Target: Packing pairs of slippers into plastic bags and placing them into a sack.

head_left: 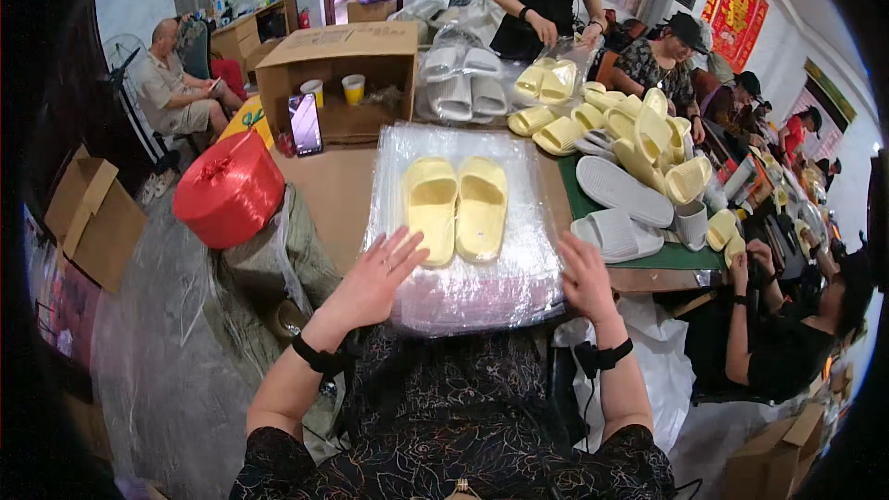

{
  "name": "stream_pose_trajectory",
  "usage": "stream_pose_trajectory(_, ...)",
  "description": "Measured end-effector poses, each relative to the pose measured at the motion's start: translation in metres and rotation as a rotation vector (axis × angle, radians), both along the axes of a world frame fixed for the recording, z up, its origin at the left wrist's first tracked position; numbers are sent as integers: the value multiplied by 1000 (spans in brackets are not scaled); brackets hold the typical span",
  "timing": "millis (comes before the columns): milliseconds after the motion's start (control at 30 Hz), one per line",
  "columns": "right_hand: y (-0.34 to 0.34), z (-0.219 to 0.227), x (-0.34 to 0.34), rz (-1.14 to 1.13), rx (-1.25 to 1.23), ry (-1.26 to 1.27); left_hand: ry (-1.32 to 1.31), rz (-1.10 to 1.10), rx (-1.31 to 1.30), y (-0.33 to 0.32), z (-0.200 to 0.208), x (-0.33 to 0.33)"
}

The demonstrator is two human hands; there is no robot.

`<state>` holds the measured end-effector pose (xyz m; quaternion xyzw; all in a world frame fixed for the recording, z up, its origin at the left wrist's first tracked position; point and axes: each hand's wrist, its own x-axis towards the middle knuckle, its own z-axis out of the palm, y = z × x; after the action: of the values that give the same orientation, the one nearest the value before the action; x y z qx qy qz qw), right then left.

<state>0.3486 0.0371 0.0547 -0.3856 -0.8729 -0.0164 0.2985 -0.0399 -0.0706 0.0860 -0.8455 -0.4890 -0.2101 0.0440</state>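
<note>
Blk top (454, 449); L hand (375, 282) nr yel slippers (433, 210).

The 2 pale-yellow, open-toed, foam-like slippers (482, 222) look matt; the rectangular stack of clear plastic film (472, 296), glossy and crinkled; the round red plastic-twine spool (222, 199), shiny.

Two slippers (431, 213) toward the far edge of one plastic stack (472, 301), two cups (353, 88), one phone (305, 125), one red roll (229, 190).

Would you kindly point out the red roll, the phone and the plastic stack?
Red roll (231, 206), head view: its side.
Phone (305, 125), head view: its screen.
Plastic stack (480, 293), head view: its near part.
</note>
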Motion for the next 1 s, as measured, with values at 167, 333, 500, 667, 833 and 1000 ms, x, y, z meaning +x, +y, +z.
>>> stream_pose_trajectory(167, -5, 21, -21, 251, -44, -101, 50, -110, -69, 3, -24, -6)
stream_pose_trajectory(333, 4, 7, -16, 334, -293, 139, -222, -228, -82, 11, -52, -28)
stream_pose_trajectory(500, -1, -10, -16, 210, -291, 250, -616, -136, -251, 3, -50, -32)
stream_pose_trajectory(667, 11, -7, -36, 60, -364, 493, -894, -48, -289, 14, -52, -31)
stream_pose_trajectory(833, 30, -18, -57, -120, -648, 772, -1336, 340, -382, 46, -37, -12)
stream_pose_trajectory(1000, 40, -38, -69, -329, -631, 574, -973, 528, -164, 77, -91, -14)
